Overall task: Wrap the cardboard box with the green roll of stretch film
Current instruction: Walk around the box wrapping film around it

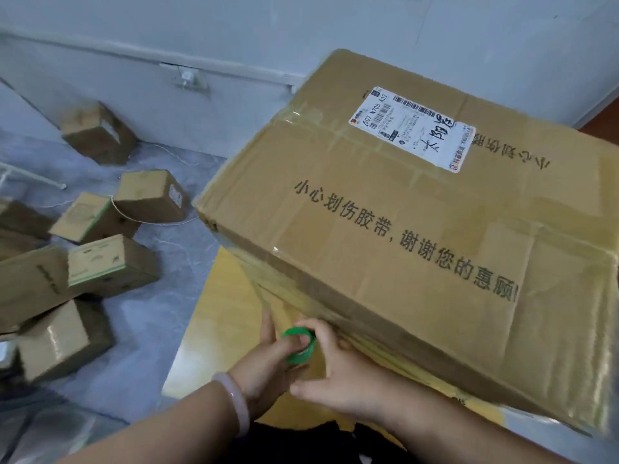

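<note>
A green roll of stretch film [299,344] sits gripped between both hands, close to the near face of the cardboard box [402,246], which rises just above and beyond them. The left hand [264,363] hooks a finger into the core, and the right hand [338,376] curls round the rim. A loosened grip would likely drop the roll, slackening or tearing the film at the corner. Counted: one roll, one large box, one label [415,128], one bracelet [234,400] and at least seven small boxes [110,262] on the floor, well left of the hands.

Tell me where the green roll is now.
Head view, low and left of centre: the green roll is held between the left hand and right hand, by the near side of the cardboard box.
</note>
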`<state>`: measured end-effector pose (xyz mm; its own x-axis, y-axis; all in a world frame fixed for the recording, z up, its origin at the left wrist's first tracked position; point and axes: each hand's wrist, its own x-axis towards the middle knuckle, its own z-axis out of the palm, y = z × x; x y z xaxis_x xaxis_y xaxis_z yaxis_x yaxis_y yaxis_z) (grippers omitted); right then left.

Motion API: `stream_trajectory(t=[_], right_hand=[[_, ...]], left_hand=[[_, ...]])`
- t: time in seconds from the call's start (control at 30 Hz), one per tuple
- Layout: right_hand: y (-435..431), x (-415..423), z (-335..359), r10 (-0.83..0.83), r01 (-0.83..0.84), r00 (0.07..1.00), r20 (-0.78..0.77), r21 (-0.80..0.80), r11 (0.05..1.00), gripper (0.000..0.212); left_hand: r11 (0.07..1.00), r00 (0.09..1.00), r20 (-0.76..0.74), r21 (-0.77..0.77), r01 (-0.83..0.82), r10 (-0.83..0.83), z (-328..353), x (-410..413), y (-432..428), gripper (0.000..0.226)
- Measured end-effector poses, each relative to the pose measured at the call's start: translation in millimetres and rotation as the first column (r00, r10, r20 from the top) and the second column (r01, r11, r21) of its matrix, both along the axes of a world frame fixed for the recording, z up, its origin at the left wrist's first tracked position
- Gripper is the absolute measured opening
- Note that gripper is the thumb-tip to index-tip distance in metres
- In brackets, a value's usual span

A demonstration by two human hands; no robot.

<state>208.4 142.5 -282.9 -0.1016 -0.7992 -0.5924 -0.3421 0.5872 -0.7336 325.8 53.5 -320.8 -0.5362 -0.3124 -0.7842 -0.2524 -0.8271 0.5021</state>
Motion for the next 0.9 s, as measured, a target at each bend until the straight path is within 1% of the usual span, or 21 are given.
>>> stream_trajectory(t=[0.03,0.13,0.17,0.27,0.33,0.37,0.43,0.53,0.63,0.67,0.73,0.83,0.9], right_hand=[[4.5,-3.8,1.9,0.048,-0.048,0.999,-0.006,0.030,0.998,0.081],[23.3,-15.8,4.9,0.148,-0.147,0.988,-0.036,0.038,0.988,0.096],[30.2,-18.3,6.1,0.162,-0.161,0.986,-0.037,0.031,0.987,0.099],[48.2,-23.7,13.5,0.187,-0.187,0.982,0.012,0.037,0.982,0.095],[53.8,-26.1,17.9,0.171,-0.171,0.985,0.024,0.028,0.985,0.088],[55.0,-28.4,17.6,0.159,-0.160,0.987,0.013,0.019,0.987,0.087],[55.9,-32.5,14.6,0.175,-0.174,0.984,-0.037,0.015,0.985,0.089],[56.8,-35.5,9.4,0.200,-0.199,0.977,-0.072,0.018,0.980,0.091],[57.2,-34.7,9.5,0.211,-0.210,0.977,-0.028,0.041,0.977,0.097],[57.6,-35.5,10.9,0.212,-0.211,0.977,-0.004,0.045,0.976,0.095],[59.0,-36.8,13.3,0.196,-0.197,0.980,0.025,0.046,0.979,0.086],[62.2,-36.6,13.5,0.145,-0.149,0.987,0.070,0.056,0.987,0.071],[68.8,-36.9,8.4,0.146,-0.149,0.987,0.066,0.038,0.988,0.066]], left_hand=[[0.999,0.999,0.012,-0.013,-0.049,0.049,2.3,-2.7,9.9,0.125],[0.977,0.976,0.052,-0.043,-0.209,0.211,7.6,-7.4,34.6,0.090],[0.972,0.971,0.054,-0.044,-0.231,0.233,9.8,-7.9,42.6,0.084],[0.965,0.963,0.068,-0.045,-0.259,0.262,15.0,-8.9,61.2,0.082],[0.964,0.961,0.069,-0.040,-0.264,0.267,13.4,-10.2,66.4,0.086],[0.964,0.963,0.062,-0.032,-0.262,0.264,12.9,-12.1,67.4,0.093],[0.966,0.965,0.040,-0.015,-0.257,0.258,9.3,-16.7,68.7,0.103],[0.967,0.967,0.012,0.014,-0.256,0.256,0.4,-17.6,69.3,0.104],[0.976,0.976,0.003,0.036,-0.216,0.216,-4.9,-13.7,69.4,0.107],[0.976,0.976,-0.002,0.042,-0.215,0.216,-5.1,-12.9,70.8,0.106],[0.974,0.974,0.005,0.039,-0.225,0.225,-3.1,-11.3,76.0,0.111],[0.976,0.976,-0.021,-0.018,-0.219,0.219,3.1,-14.2,88.2,0.129],[0.969,0.971,-0.032,-0.061,-0.240,0.238,2.7,-19.2,98.6,0.129]])
